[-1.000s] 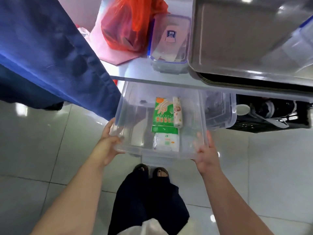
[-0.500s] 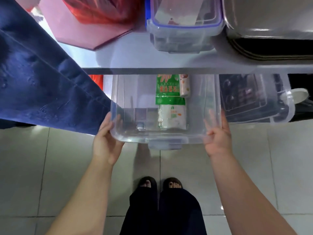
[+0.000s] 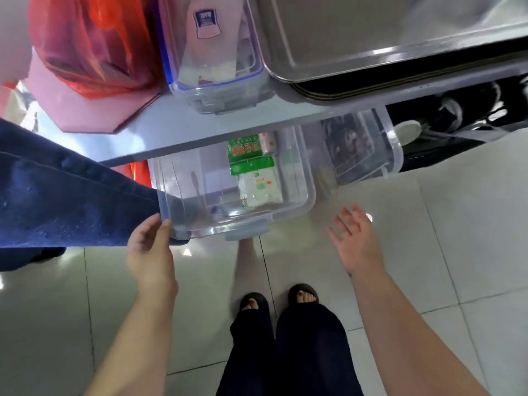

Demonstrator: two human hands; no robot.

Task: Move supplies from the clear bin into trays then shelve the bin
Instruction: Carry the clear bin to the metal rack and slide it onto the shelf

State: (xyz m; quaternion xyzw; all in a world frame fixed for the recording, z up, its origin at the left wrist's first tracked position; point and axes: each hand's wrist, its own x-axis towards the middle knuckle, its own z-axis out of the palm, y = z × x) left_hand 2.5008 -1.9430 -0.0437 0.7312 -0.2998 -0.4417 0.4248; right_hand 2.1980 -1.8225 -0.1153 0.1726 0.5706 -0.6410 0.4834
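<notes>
The clear bin [image 3: 297,208] sits partly under the table, its front end sticking out over the floor. Inside lie a green packet [image 3: 247,155], a white packet [image 3: 261,188] and a small roll [image 3: 268,142] half hidden by the table edge. My left hand [image 3: 150,250] touches the bin's front left corner, fingers loosely curved against it. My right hand [image 3: 357,241] hovers off the bin's front right corner with its fingers spread, holding nothing. On the table above stands a steel tray [image 3: 371,38].
A blue-rimmed clear box [image 3: 211,52], a red plastic bag [image 3: 91,44] and a pink board [image 3: 94,115] lie on the table. Blue cloth [image 3: 65,192] hangs at the left beside the bin. A second clear bin [image 3: 368,147] and a black crate [image 3: 463,115] sit under the table at the right.
The bin has gone further in under the table. My right hand has let go of its corner and drawn back, open. My left hand stays at the front left corner.
</notes>
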